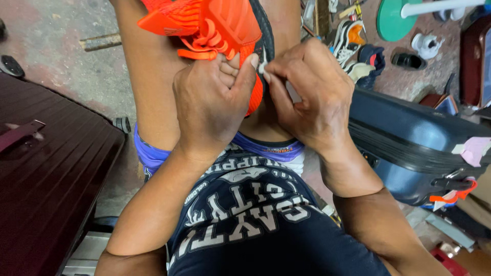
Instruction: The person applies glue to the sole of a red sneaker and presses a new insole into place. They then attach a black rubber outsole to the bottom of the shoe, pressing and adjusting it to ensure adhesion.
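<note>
A bright orange sneaker (215, 23) with orange laces rests between my knees, its dark sole edge turned to the right. My left hand (212, 102) grips the shoe's heel end, thumb pressed against the fabric. My right hand (312, 92) pinches something small and pale against the shoe's edge, right next to my left thumb. What the fingertips pinch is too small to tell. Both hands touch each other at the shoe.
A dark maroon ribbed suitcase (46, 174) lies at my left. A blue hard-shell suitcase (409, 138) lies at my right. Several shoes (358, 43) and a green round disc (391, 20) sit on the concrete floor beyond.
</note>
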